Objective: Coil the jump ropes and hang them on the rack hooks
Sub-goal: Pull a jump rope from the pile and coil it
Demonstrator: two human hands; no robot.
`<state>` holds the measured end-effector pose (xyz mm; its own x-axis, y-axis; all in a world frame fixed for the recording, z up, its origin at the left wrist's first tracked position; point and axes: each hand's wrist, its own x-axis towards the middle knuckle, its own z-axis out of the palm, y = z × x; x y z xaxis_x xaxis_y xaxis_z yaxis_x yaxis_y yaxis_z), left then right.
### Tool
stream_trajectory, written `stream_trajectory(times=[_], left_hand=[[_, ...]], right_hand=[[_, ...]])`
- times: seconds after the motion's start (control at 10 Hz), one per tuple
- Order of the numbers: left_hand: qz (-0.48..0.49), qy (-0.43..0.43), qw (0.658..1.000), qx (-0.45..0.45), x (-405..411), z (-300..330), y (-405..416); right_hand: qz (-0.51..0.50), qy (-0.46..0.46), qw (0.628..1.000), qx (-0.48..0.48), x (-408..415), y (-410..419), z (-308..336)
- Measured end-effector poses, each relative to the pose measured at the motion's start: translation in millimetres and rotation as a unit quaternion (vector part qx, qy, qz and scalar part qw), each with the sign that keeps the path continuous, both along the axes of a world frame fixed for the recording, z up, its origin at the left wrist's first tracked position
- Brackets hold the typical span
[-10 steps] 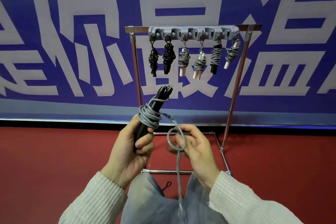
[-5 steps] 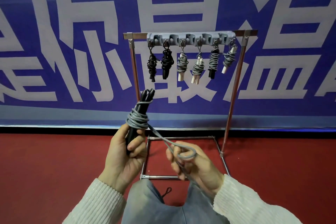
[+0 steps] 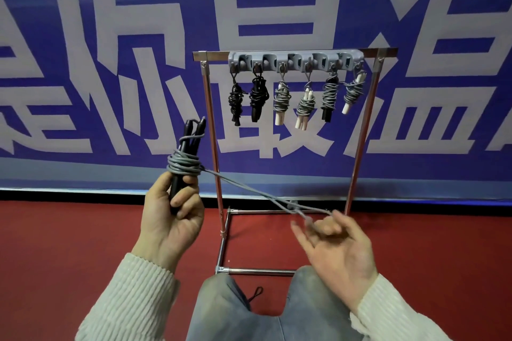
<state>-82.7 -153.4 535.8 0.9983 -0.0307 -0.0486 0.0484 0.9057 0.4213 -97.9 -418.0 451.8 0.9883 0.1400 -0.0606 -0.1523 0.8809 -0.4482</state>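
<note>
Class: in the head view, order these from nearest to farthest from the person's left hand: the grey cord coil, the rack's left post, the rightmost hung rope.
1. Grey cord coil, just above the left hand.
2. Rack's left post, right of it.
3. Rightmost hung rope, far upper right.

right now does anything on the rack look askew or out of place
Nothing is damaged. Only the far-right bundle hangs tilted while the other five hang straighter. All six hooks seem taken, so the rope has no obvious free hook.
</note>
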Motion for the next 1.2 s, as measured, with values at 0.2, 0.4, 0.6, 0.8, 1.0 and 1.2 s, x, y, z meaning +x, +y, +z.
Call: stream_trajectory(times=[0.2, 0.4, 0.6, 0.8, 1.0, 1.2], left_hand=[[-0.042, -0.016, 0.998, -0.051, 5.4, -11.6, 8.9], [-0.072, -0.006, 0.997, -0.031, 0.2, -18.9, 5.7], [-0.029, 0.011, 0.996, -0.083, 3.0, -11.3, 32.6], [-0.039, 0.022, 0.998, -0.044, 4.0, -22.7, 30.3], [0.022, 0.046, 0.999, -0.003, 7.5, -22.8, 43.2], [0.094, 0.029, 0.995, 0.034, 13.7, -6.2, 19.7]], right_hand=[[0.011, 0.013, 0.999, -0.029, 10.9, -15.8, -1.0], [-0.027, -0.032, 0.998, 0.043, 25.5, -39.7, 21.7], [-0.114, -0.140, 0.665, -0.725, 47.6, -62.4, -2.7], [-0.202, 0.071, 0.843, -0.494, 78.0, -65.1, -12.2], [-0.042, -0.027, 0.932, -0.358, 63.8, -72.2, -11.0], [0.081, -0.230, 0.491, -0.837, 27.7, -70.6, -51.6]])
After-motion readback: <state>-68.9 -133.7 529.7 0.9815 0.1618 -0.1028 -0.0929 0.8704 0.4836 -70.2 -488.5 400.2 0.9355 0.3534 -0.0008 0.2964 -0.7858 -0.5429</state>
